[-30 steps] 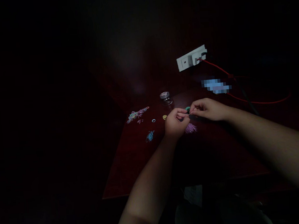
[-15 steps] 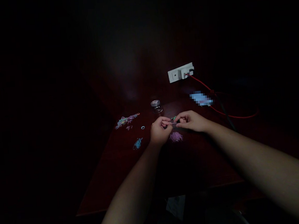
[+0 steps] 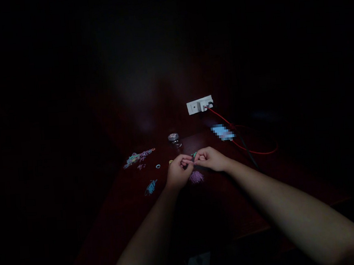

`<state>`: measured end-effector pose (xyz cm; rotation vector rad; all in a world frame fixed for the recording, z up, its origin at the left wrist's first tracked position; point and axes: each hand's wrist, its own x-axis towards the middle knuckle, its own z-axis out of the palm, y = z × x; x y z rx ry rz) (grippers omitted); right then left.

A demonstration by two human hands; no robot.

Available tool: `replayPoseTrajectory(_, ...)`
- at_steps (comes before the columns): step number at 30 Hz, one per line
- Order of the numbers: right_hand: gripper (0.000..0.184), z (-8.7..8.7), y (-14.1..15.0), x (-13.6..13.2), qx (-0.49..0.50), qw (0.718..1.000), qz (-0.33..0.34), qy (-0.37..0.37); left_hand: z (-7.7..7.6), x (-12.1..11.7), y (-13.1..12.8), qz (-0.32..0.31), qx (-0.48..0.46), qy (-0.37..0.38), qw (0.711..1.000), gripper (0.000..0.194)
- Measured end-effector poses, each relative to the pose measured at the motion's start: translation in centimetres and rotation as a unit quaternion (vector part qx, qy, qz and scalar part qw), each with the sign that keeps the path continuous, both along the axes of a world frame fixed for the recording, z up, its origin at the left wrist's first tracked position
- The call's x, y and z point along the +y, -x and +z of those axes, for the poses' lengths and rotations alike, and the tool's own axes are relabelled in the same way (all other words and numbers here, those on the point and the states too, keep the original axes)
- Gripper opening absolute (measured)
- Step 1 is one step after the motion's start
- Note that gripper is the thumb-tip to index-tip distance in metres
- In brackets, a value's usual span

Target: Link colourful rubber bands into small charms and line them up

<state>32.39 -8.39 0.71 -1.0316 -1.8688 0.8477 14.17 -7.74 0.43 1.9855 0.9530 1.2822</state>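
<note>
My left hand (image 3: 179,174) and my right hand (image 3: 211,159) meet fingertip to fingertip above the dark red table. Both are closed in a pinch on a thin pink rubber band, mostly hidden by the fingers now. Just below them lies a pile of purple rubber bands (image 3: 196,177). Some green bands (image 3: 194,155) show behind the fingers, and a small yellow piece (image 3: 170,162) peeks out beside my left hand. Farther left are a bundle of blue rubber bands (image 3: 151,187), a single pale ring-shaped band (image 3: 158,166) and a mixed-colour heap of bands (image 3: 137,158).
A small clear jar with a lid (image 3: 174,138) stands behind my hands. On the wall a white socket (image 3: 194,107) holds a plug with a red cable (image 3: 220,116). The cable runs to a blurred-out bluish flat object (image 3: 222,132). The room is very dark.
The view has shifted, so everything sits lower and farther left. My hands have come closer together; the pink band that showed between them is now mostly covered.
</note>
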Motion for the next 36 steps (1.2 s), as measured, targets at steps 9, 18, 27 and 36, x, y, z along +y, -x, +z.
replayPoseTrajectory(9,0.031,0.2,-0.1,-0.1,-0.006,1.000,-0.027,-0.001,0.3,-0.1,0.4,0.017,0.032,-0.050,0.998,0.015)
replayPoseTrajectory(18,0.033,0.2,-0.1,0.0,0.010,0.999,-0.032,0.006,0.6,-0.4,0.4,0.047,0.029,-0.096,0.994,0.014)
replayPoseTrajectory(27,0.031,0.9,-0.3,-0.3,0.054,0.997,0.004,0.052,1.6,-1.2,0.6,0.046,0.020,-0.131,0.990,0.012)
replayPoseTrajectory(36,0.029,2.6,-1.8,-0.4,0.042,0.997,0.006,0.063,1.1,-0.9,0.5,0.046,0.011,-0.119,0.992,0.012)
